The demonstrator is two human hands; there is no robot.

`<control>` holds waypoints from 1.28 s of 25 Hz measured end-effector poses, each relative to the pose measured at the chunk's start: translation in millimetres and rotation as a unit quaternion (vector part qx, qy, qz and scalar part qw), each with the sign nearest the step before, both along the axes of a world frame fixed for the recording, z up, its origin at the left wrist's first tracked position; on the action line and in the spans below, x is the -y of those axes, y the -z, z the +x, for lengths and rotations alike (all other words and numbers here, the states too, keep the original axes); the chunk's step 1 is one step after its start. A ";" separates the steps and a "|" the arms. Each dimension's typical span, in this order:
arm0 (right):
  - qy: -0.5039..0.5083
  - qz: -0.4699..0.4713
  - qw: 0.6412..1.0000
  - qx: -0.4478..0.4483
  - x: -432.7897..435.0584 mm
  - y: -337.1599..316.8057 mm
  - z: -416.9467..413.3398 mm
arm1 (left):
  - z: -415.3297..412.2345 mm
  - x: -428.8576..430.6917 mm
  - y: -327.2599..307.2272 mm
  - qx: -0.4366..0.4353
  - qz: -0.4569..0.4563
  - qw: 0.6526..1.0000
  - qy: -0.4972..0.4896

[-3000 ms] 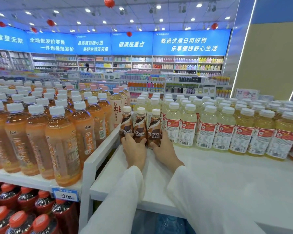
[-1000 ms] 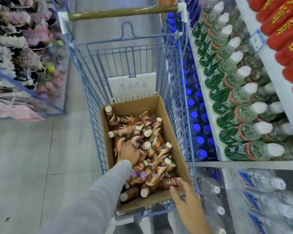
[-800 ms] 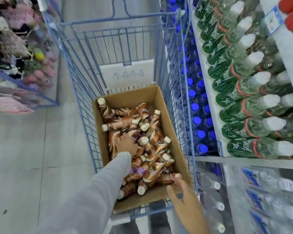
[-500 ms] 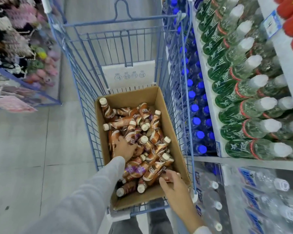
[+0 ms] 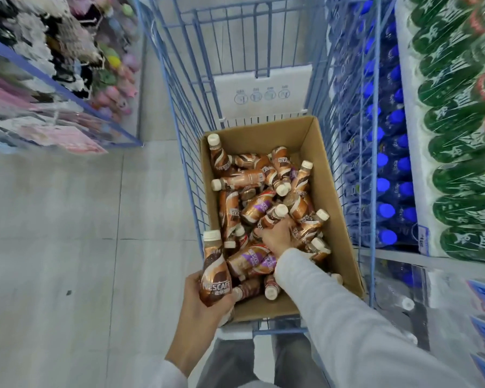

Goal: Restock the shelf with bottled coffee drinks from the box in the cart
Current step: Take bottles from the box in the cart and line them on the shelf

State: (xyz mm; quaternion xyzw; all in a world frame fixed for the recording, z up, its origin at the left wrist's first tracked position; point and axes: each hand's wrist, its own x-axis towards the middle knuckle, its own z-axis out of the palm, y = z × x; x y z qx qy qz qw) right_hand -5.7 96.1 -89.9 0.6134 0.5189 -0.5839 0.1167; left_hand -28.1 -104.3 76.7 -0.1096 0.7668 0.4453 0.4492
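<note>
A cardboard box [image 5: 317,163] sits in the blue wire cart [image 5: 179,130] and holds several brown coffee bottles [image 5: 247,177] with white caps, lying in a jumble. My left hand [image 5: 205,312] holds one coffee bottle [image 5: 216,273] upright just outside the box's near left corner. My right hand [image 5: 275,238] is down inside the box, fingers wrapped around a lying bottle [image 5: 272,217] near the middle of the pile.
To the right of the cart stands a shelf with green bottles [image 5: 459,163] and blue-capped bottles [image 5: 387,163], with wrapped water bottles [image 5: 403,303] below. A rack of soft goods [image 5: 53,79] stands at the left. Grey tiled floor [image 5: 81,247] lies between.
My left hand has lifted a bottle out of the box to its near left corner. My right hand has gone from the box's near right edge into the pile and closed on a bottle.
</note>
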 end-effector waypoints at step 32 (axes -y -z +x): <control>0.387 0.401 0.781 -0.281 51.0 -404.9 445.5 | 279.0 -176.6 -220.8 -0.078 0.322 0.800 0.500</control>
